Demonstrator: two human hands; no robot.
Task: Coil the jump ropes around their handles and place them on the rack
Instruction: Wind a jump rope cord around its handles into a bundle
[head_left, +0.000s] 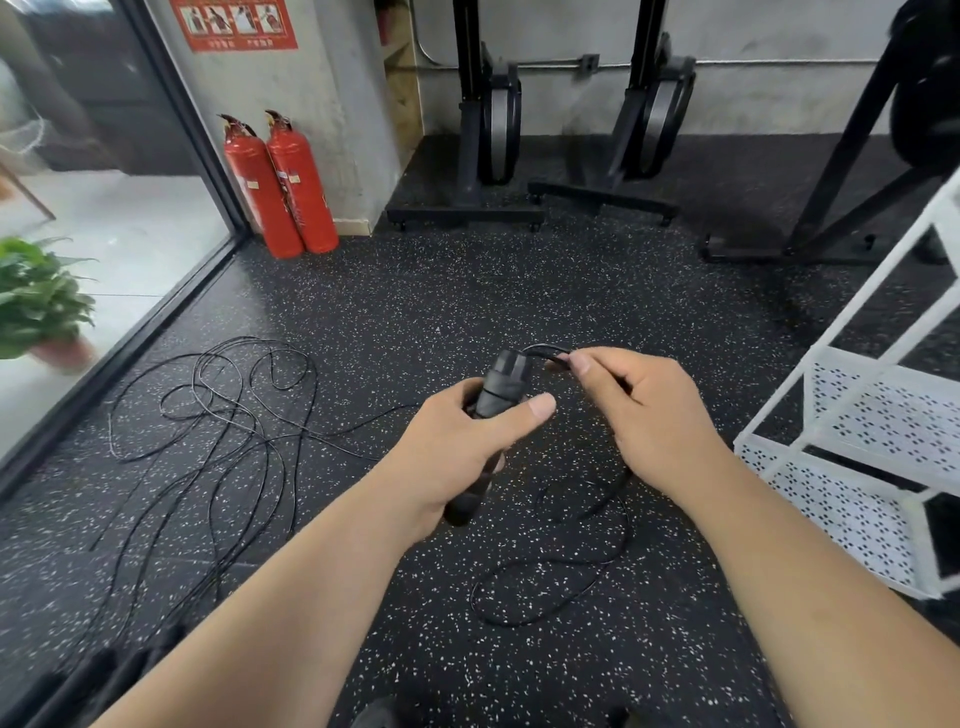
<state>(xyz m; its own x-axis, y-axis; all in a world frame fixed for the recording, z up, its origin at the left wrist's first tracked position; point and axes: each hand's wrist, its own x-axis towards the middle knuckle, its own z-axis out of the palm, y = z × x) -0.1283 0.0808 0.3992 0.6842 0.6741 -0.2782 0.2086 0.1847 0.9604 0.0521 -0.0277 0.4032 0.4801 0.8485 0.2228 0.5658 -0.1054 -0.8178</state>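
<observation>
- Head view: left hand (457, 447) is gripping the black handle (497, 395) at frame centre, fingers curling round it, thumb lying straight across the front.
- Handle is tilting, top end pointing up and right, bottom end sticking out below the palm.
- Right hand (644, 415) is pinching the rope (548, 354) between thumb and forefinger, just beside the handle's top end; other fingers are curling in.
- Rope is arching out of the handle top into that pinch, then dropping below the right hand and lying in a loose loop on the floor (467, 291), lower centre.
- More ropes (223, 415) are lying in a tangle at centre left, well apart from the hands.
- White rack (883, 405) is standing at the right edge, perforated shelves showing.
- Two extinguishers (280, 187) are standing against the wall, upper left; a plant (41, 296) is sitting at the left edge.
</observation>
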